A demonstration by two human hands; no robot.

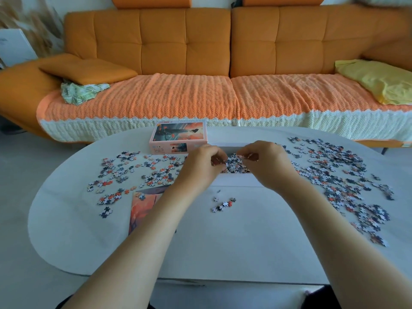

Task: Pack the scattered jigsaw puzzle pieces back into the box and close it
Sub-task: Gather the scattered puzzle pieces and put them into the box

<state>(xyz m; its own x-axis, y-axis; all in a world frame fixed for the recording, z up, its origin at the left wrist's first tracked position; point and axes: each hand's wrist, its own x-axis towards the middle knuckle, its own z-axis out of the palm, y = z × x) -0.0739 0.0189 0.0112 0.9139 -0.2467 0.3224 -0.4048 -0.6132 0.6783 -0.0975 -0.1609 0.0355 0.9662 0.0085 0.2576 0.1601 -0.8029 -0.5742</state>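
I hold my left hand point(204, 162) and right hand point(264, 160) close together above the open box point(236, 182) at the middle of the table point(223, 241), each curled on pieces point(251, 156) so they drop inside, while the rest spread toward both side edges and the lid point(178, 137) waits at the far edge.

Matt white table point(223, 241); knitted, ribbed sofa cover point(178, 97); seemingly cardboard puzzle pieces point(334, 166) and lid point(178, 136).

Orange tufted sofa point(185, 39), white table point(223, 241)
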